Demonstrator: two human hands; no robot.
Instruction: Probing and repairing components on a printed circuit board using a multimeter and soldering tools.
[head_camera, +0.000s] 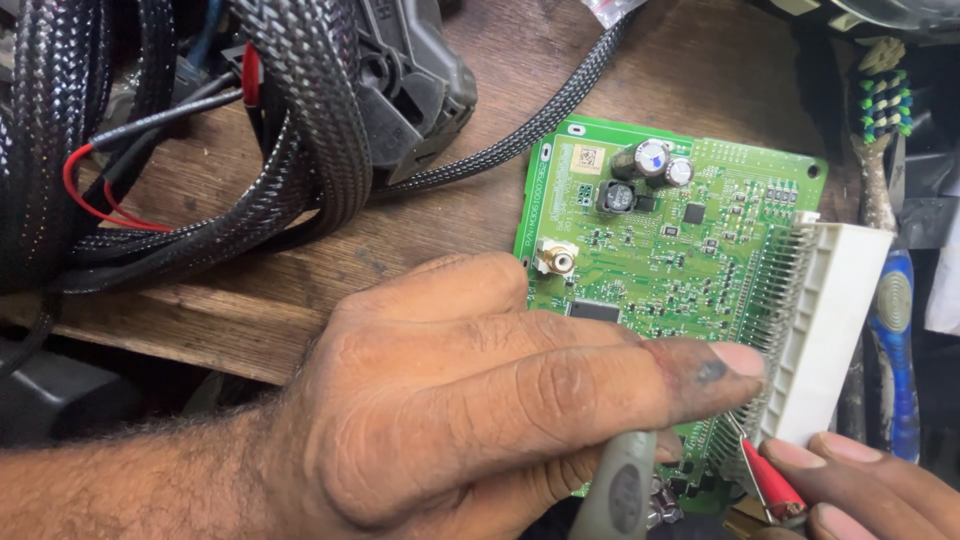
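A green circuit board (690, 240) lies on a wooden bench, with a white multi-pin connector (835, 330) along its right edge. My left hand (450, 400) reaches in from the lower left and covers the board's lower left part. Its fingers are closed around a grey tool handle (620, 495), and the index finger stretches toward the connector pins. My right hand (870, 490) shows at the bottom right corner. It holds a red probe (772, 482) whose thin metal tip rests at the row of connector pins.
Thick black braided cables (300, 120) and thin red wires (85, 195) fill the upper left, beside a dark plastic housing (415, 80). A blue-handled toothbrush (890, 300) lies along the right edge. The wooden bench (250, 300) ends at a front edge on the left.
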